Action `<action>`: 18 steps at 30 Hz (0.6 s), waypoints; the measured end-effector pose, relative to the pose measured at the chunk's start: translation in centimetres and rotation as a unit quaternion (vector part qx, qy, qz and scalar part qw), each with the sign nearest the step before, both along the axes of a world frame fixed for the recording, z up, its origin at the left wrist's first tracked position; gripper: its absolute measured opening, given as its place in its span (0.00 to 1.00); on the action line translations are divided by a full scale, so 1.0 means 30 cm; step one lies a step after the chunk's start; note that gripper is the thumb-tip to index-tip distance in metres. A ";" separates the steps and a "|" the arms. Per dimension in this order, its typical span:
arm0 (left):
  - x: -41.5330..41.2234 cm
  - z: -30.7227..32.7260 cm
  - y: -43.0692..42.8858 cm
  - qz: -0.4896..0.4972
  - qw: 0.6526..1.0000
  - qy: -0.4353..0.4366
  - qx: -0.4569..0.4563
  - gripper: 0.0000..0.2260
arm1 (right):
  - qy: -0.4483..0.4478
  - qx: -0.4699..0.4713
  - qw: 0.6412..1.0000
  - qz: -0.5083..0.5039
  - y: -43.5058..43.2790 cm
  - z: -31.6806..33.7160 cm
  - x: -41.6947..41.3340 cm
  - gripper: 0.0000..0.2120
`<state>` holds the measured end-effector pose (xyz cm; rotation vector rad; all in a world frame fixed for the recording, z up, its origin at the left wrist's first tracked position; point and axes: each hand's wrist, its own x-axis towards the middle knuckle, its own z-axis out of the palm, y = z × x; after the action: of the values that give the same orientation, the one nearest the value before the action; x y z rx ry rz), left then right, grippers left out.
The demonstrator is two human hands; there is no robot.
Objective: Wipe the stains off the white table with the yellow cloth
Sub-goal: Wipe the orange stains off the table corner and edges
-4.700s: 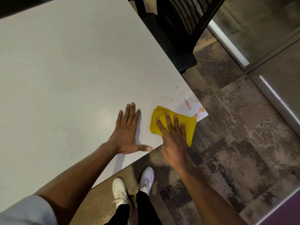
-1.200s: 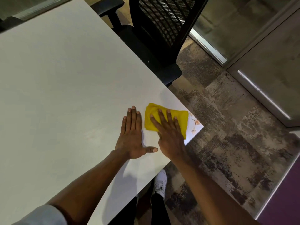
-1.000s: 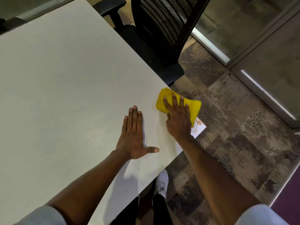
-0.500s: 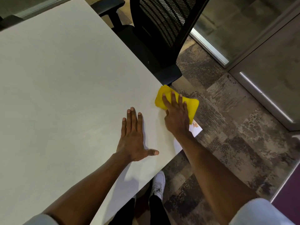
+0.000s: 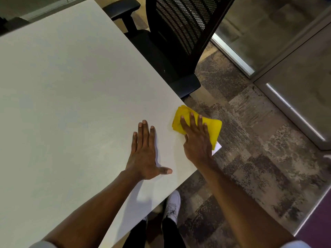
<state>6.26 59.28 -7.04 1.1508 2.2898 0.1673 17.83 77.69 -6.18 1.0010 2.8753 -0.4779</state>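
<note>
The white table filled the left of the view, its top pale and matte, narrowing to a corner at the right, close to the person's legs. A black mesh-backed office chair stood against the far edge. Beyond the corner lay mottled grey-brown carpet, with a glass partition in a metal frame behind it.

The yellow cloth sat bunched on that corner, part of it overhanging the edge. Its long axis ran from upper left to lower right, roughly along the far edge. A small bare tip of the corner showed just below it; no stain could be made out there.

The right hand lay flat on the cloth, fingers spread and pressing down, not gripping. The left hand rested palm-down on the bare table just beside it, fingers together, thumb out, holding nothing. The 2 hands were near but not touching. A white shoe showed below the edge.
</note>
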 end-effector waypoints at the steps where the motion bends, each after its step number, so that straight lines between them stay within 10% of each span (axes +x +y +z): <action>1: 0.000 0.001 -0.001 0.001 1.000 0.003 -0.001 0.75 | -0.003 0.001 1.000 -0.004 0.019 -0.003 -0.046 0.33; 18: -0.004 0.022 -0.001 0.000 1.000 -0.010 -0.002 0.74 | -0.023 -0.003 0.997 0.068 0.115 0.035 0.031 0.36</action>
<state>6.14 59.24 -6.39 1.1425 2.2721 0.1717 18.74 81.13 -5.14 0.7984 2.8747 -0.4459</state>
